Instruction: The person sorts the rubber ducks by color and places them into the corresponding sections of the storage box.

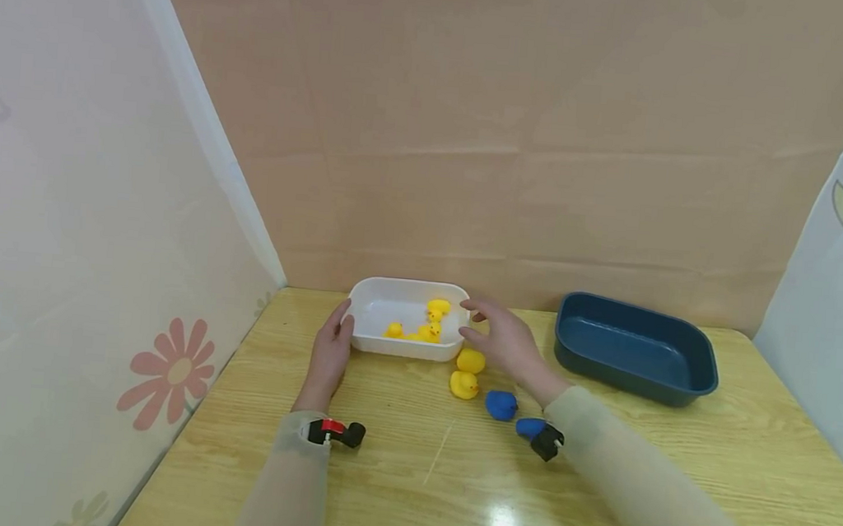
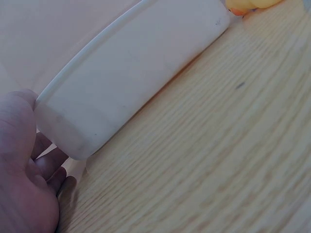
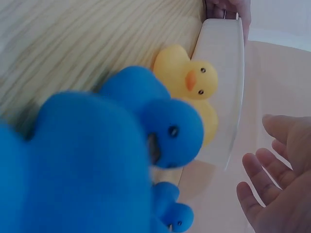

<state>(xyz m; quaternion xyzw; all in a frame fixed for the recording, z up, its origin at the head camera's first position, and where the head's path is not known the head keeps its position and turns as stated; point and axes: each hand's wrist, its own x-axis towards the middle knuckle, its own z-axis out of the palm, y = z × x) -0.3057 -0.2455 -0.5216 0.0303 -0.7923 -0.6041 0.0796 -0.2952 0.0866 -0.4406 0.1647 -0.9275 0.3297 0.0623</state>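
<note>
1. Since it is under all the rest, the wooden table (image 1: 375, 474) comes first, and it spreads out in front of the white tray (image 1: 407, 349).
2. Well apart, to the right of the white tray, is the dark blue tray (image 1: 635, 383).
3. Inside the white tray are some yellow rubber ducks (image 1: 395, 329), by its front wall and right end.
4. At the white tray's right end is the right hand (image 1: 507, 344), with its fingers spread and nothing in them. If it bumps the rim, the tray could slide.
5. The left hand (image 1: 330, 359) grips the white tray's left end, thumb by the rim, fingers bent round the corner. A hard pull could tip it and make the ducks roll.
6. Two more yellow rubber ducks sit just by the white tray's front right corner. Blue rubber ducks (image 1: 501, 405) lie farther out, under the right wrist camera (image 1: 547, 444). If that arm dips, it could knock them over.
</note>
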